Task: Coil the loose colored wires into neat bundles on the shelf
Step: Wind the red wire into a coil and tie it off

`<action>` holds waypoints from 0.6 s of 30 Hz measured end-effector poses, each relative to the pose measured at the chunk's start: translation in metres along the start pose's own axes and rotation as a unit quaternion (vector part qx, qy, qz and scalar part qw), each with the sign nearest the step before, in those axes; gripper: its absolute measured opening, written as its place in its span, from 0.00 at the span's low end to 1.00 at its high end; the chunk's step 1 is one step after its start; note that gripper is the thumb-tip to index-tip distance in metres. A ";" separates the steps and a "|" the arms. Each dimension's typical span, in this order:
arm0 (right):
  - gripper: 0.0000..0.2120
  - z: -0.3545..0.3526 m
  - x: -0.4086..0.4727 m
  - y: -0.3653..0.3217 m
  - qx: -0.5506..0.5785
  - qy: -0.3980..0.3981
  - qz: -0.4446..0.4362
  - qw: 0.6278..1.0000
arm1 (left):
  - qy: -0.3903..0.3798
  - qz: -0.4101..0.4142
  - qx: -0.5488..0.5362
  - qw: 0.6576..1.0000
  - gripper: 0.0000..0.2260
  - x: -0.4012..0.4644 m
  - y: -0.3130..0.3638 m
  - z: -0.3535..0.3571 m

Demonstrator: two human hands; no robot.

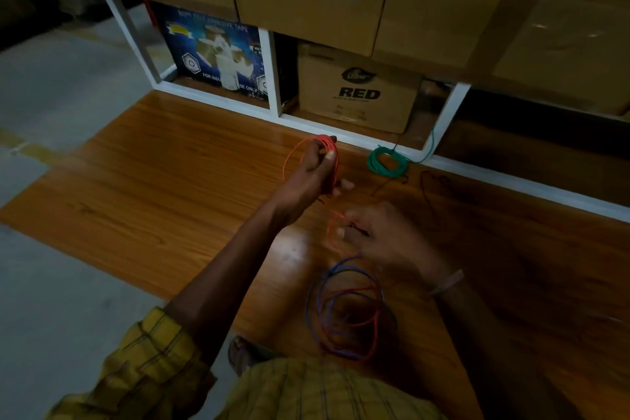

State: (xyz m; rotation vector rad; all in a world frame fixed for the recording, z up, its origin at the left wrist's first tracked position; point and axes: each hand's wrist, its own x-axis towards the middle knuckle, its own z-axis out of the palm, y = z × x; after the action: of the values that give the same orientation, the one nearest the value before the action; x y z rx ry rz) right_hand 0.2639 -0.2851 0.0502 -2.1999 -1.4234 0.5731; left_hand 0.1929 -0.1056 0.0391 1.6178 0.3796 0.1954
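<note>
left hand (315,167) gripped the red coil (329,147); right hand (378,235) pinched its tail near the green coil (387,162); even tension would keep loops neat.

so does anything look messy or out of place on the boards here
Yes: a loose red and blue tangle sprawls uncoiled near the person, and the green bundle trails a stray end toward the white frame.
</note>
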 end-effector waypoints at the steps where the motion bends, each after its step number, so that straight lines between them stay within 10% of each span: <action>1: 0.07 -0.008 -0.003 -0.001 0.050 -0.001 0.010 0.999 | -0.009 -0.001 0.018 1.000 0.22 0.000 0.000 -0.001; 10: 0.09 -0.057 -0.005 0.024 0.615 -0.077 0.007 0.785 | -0.076 0.012 0.157 0.985 0.19 -0.007 0.015 -0.016; 18: 0.10 -0.083 -0.003 0.033 0.324 -0.074 -0.006 0.943 | -0.087 -0.018 0.205 0.975 0.18 -0.006 0.012 -0.030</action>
State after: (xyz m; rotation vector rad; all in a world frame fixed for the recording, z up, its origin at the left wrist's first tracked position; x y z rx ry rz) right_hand 0.3337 -0.3121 0.0987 -1.6437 -1.0992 1.0476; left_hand 0.1789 -0.0806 0.0544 2.0163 0.3273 -0.0600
